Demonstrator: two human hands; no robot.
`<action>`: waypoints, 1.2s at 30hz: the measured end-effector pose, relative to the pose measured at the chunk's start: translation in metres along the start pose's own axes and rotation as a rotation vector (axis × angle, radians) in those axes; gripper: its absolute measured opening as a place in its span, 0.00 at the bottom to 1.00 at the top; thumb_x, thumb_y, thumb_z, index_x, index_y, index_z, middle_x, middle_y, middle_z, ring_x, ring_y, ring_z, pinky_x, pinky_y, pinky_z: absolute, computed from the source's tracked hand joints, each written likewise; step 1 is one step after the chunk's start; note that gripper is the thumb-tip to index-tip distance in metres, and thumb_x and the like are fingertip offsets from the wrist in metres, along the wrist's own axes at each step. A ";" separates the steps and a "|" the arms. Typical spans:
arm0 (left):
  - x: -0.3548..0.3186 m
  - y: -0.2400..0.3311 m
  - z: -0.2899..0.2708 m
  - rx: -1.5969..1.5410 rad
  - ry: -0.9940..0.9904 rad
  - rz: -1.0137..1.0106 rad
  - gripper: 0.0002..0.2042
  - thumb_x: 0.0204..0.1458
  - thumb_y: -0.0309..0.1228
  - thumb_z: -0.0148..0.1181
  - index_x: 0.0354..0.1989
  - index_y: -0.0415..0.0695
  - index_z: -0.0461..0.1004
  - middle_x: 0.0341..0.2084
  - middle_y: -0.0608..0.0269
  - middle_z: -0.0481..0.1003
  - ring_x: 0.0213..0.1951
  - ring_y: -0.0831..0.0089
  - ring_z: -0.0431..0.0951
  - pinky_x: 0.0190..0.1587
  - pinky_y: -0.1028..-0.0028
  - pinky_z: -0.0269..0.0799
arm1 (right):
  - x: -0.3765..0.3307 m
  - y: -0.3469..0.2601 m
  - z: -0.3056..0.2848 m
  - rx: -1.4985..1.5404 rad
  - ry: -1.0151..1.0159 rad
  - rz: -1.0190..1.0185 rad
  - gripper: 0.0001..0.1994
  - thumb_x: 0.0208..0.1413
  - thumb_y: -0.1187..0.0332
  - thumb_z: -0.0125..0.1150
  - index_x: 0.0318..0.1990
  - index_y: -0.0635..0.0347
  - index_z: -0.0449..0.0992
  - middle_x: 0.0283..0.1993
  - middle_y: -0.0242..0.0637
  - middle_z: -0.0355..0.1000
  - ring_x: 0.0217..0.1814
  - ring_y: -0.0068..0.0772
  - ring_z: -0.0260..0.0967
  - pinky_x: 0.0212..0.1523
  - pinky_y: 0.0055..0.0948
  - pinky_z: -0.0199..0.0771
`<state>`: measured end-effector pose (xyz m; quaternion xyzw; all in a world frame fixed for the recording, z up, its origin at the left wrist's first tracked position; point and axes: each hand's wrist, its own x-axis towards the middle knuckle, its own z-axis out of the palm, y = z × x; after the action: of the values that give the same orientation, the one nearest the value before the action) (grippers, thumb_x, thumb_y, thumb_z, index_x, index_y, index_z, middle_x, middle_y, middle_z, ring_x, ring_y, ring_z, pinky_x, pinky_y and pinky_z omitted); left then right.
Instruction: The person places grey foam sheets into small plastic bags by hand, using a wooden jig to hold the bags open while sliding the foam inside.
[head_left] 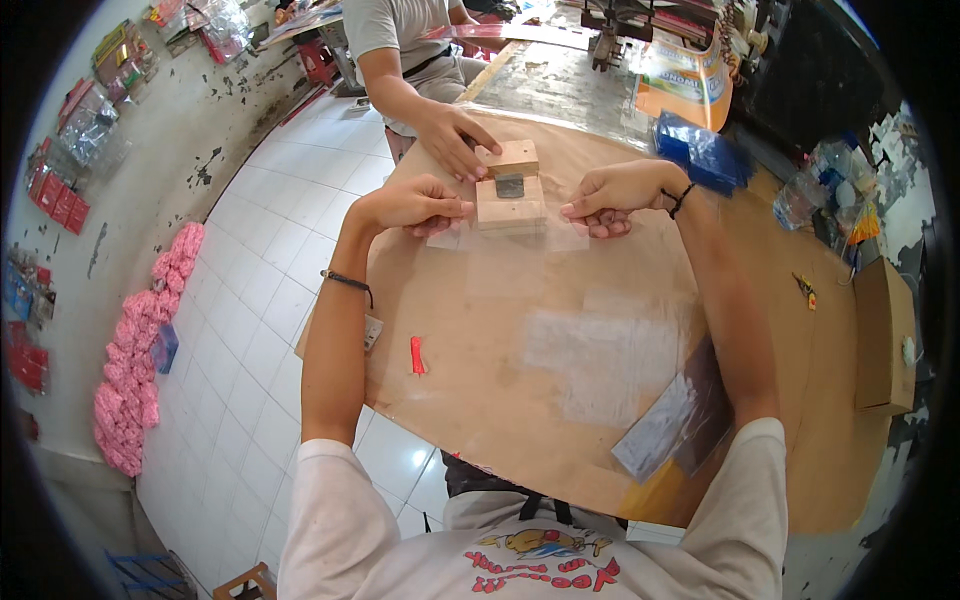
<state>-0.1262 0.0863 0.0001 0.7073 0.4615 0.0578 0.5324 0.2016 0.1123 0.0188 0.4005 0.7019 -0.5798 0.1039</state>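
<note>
Head view, upper centre of the frame: wooden block [510, 202] with a grey metal plate on top, standing on the brown surface [480, 400]. Left hand [412, 204] just left of the block, fingers [452, 208] pinched shut on the edge of a clear plastic sheet [560, 238] lying under the block. Right hand [612, 192] just right of it, fingers likewise pinched on the sheet. Another person's hand [455, 138] touching the block's far end from above. Lower down, clear plastic bags [600, 365] at centre right and a small red piece [417, 355] at centre left.
</note>
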 end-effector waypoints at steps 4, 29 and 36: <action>-0.002 0.005 0.005 0.000 0.003 -0.026 0.21 0.66 0.44 0.51 0.24 0.42 0.73 0.15 0.71 0.70 0.13 0.85 0.65 0.13 0.82 0.55 | 0.008 0.016 -0.004 0.177 0.007 0.022 0.21 0.67 0.52 0.54 0.28 0.60 0.72 0.22 0.33 0.72 0.16 0.18 0.66 0.15 0.19 0.64; 0.001 -0.009 -0.004 -0.139 0.075 -0.022 0.18 0.69 0.42 0.46 0.29 0.43 0.70 0.18 0.68 0.73 0.12 0.82 0.70 0.14 0.82 0.64 | 0.015 0.029 -0.012 0.319 0.151 -0.093 0.15 0.69 0.56 0.51 0.37 0.59 0.70 0.27 0.32 0.72 0.16 0.18 0.67 0.10 0.20 0.67; 0.003 -0.008 -0.005 -0.150 0.047 -0.014 0.19 0.69 0.41 0.45 0.30 0.42 0.72 0.18 0.68 0.73 0.13 0.81 0.72 0.14 0.81 0.65 | 0.015 0.033 -0.016 0.341 0.093 -0.091 0.15 0.70 0.56 0.50 0.37 0.59 0.70 0.27 0.32 0.72 0.17 0.18 0.67 0.11 0.22 0.68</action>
<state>-0.1321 0.0914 -0.0056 0.6604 0.4732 0.1049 0.5735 0.2193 0.1335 -0.0101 0.4065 0.6150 -0.6752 -0.0246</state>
